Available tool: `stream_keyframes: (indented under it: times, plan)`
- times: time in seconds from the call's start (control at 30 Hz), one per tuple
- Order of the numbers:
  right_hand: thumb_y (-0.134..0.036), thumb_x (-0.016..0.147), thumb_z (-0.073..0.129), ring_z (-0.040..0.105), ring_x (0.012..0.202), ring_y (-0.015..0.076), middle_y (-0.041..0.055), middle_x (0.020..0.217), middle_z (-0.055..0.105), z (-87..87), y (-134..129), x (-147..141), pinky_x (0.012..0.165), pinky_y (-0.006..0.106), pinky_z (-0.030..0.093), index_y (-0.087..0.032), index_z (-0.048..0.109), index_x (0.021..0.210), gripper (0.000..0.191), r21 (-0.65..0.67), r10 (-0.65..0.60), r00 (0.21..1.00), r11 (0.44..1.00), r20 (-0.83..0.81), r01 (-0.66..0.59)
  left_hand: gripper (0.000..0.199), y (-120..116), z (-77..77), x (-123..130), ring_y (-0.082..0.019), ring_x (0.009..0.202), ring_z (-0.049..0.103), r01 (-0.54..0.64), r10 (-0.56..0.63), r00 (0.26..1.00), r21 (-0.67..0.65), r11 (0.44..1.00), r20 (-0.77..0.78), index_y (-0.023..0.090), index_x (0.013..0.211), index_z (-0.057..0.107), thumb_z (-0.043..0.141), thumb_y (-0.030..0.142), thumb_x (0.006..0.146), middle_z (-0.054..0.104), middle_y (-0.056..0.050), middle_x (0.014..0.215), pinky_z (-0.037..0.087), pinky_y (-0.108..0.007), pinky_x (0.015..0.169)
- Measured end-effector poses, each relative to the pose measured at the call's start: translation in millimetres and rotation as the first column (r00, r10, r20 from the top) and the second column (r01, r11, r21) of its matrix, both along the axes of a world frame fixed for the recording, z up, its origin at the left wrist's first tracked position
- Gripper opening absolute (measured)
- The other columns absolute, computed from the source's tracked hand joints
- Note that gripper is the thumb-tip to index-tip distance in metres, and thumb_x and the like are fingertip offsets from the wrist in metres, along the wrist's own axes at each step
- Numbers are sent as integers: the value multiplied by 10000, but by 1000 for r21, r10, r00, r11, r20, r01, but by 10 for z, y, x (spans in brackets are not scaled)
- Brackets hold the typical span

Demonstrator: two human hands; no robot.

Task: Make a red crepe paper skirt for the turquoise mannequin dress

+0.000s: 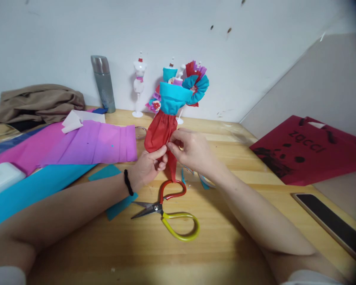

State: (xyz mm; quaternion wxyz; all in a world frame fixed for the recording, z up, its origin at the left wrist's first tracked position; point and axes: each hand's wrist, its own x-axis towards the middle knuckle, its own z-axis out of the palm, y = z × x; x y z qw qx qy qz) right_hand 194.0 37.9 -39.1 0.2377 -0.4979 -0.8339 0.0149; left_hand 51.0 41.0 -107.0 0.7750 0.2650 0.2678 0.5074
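Observation:
In the middle of the view a small doll dress form wears a turquoise crepe-paper bodice [172, 95] and a gathered red crepe-paper skirt [160, 128]. My left hand [151, 164], with a black band at the wrist, is closed on the skirt's lower edge, thumb on top. My right hand [192, 146] pinches the same red paper from the right side. A pointed red strip [171, 166] hangs down between the hands. Just below lie scissors [157, 208] with one red and one yellow handle, their blades apart. The dress form's lower part is hidden.
Behind stand a bare white dress form [139, 79], another in a turquoise top [169, 74], paper rosettes [196, 89] and a grey bottle [103, 85]. Purple crepe paper [97, 142] and turquoise paper [44, 194] lie left. At right are a red bag [302, 154] and a phone [329, 221].

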Motion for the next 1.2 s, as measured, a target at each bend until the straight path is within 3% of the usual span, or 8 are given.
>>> stream_keyframes:
  times: [0.77, 1.2]
  plan:
    - [-168, 839, 533, 545, 644, 170, 62, 748, 664, 3, 9, 15, 611, 293, 340, -190, 570, 732, 116, 8, 5, 1000, 1000, 15, -5, 232, 21, -35, 13, -37, 395, 432, -26, 25, 1000, 25, 999, 9, 142, 738, 638, 851, 232, 762, 556, 45, 511, 310, -130, 378]
    - [-176, 836, 555, 549, 642, 166, 55, 738, 665, -51, 39, 1, 618, 288, 357, -188, 574, 734, 105, 30, 38, 999, 999, -24, -38, 182, -15, 2, 37, -48, 424, 467, -81, 82, 997, 36, 996, -11, 136, 724, 650, 816, 184, 783, 576, 27, 525, 299, -143, 385]
